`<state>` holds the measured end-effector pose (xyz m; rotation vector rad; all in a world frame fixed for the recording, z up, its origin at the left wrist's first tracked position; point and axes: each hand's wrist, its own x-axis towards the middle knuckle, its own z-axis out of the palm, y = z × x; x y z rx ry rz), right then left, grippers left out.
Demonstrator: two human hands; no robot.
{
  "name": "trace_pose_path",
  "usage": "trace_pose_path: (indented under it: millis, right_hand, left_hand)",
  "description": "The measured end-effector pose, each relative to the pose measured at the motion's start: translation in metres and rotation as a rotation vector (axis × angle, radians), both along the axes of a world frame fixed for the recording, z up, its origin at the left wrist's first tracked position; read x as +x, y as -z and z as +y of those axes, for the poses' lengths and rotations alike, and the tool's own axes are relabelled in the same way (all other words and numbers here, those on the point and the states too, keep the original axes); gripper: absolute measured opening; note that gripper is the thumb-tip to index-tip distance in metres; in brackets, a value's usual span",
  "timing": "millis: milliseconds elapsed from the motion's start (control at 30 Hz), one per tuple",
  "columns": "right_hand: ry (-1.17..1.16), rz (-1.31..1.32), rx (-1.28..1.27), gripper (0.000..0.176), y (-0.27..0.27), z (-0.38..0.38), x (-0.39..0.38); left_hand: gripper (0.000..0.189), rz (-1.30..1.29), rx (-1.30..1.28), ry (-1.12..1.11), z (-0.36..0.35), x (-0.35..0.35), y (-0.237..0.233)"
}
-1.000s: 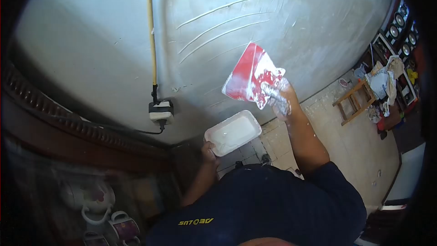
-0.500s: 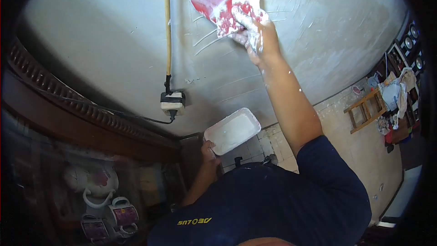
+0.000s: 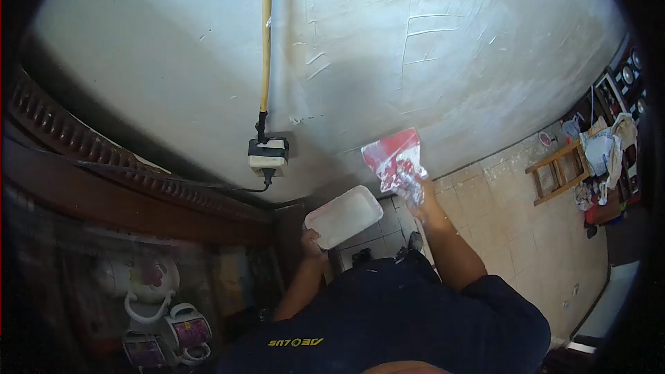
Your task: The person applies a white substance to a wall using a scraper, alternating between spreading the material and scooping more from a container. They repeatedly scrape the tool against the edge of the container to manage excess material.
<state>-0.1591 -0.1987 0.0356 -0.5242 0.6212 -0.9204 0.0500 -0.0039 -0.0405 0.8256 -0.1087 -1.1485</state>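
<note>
A red scraper (image 3: 393, 154), smeared with white paste, is gripped in my right hand (image 3: 420, 201), which has paste on its fingers. The blade lies low in front of the wall; whether it touches the wall I cannot tell. My left hand (image 3: 313, 242) holds a shallow white tray (image 3: 344, 217) by its left end, just left of the scraper. Whitish material covers the inside of the tray. Curved ridges and streaks of paste show on the pale wall (image 3: 360, 41) above.
A socket block (image 3: 269, 155) with a plugged cable hangs below a yellowish conduit (image 3: 266, 41). At the left stands a dark wooden cabinet (image 3: 104, 187) with mugs (image 3: 188, 330). A wooden ladder-like frame (image 3: 558, 172) and cloths (image 3: 601, 149) are on the right, beside the tiled floor (image 3: 506, 208).
My right hand has come down from high on the wall with the scraper, close to the tray. The tray has shifted slightly left and down with my left hand.
</note>
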Motion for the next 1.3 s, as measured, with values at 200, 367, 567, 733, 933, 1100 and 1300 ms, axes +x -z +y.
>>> trace_pose_path:
  millis: [200, 367, 567, 733, 933, 1100, 1300]
  right_hand:
    - [0.183, -0.242, -0.649, 0.035, -0.244, -0.066, 0.017]
    - [0.257, -0.207, -0.730, 0.030, -0.301, -0.114, 0.044]
    - [0.270, -0.083, -0.175, 0.031, -0.084, -0.084, 0.026]
    - [0.135, 0.025, 0.057, 0.038, 0.069, -0.035, -0.009]
    - [0.198, -0.192, -0.371, 0.041, -0.132, -0.045, -0.003]
    - [0.158, -0.293, -0.733, 0.033, -0.308, -0.068, 0.038]
    - [0.249, -0.005, -0.342, 0.026, -0.210, -0.060, 0.053]
  left_hand:
    - [0.060, -0.029, -0.141, 0.035, -0.015, -0.001, 0.007]
    - [0.057, -0.007, -0.055, 0.025, -0.019, -0.010, 0.003]
    - [0.058, -0.048, -0.015, 0.035, -0.011, -0.014, -0.017]
    - [0.064, -0.065, -0.066, 0.096, -0.003, -0.004, 0.003]
    - [0.059, -0.010, -0.086, 0.062, -0.012, -0.012, -0.011]
    - [0.061, -0.007, -0.100, 0.075, -0.021, -0.011, 0.001]
    - [0.062, 0.002, -0.060, 0.076, -0.020, -0.011, -0.007]
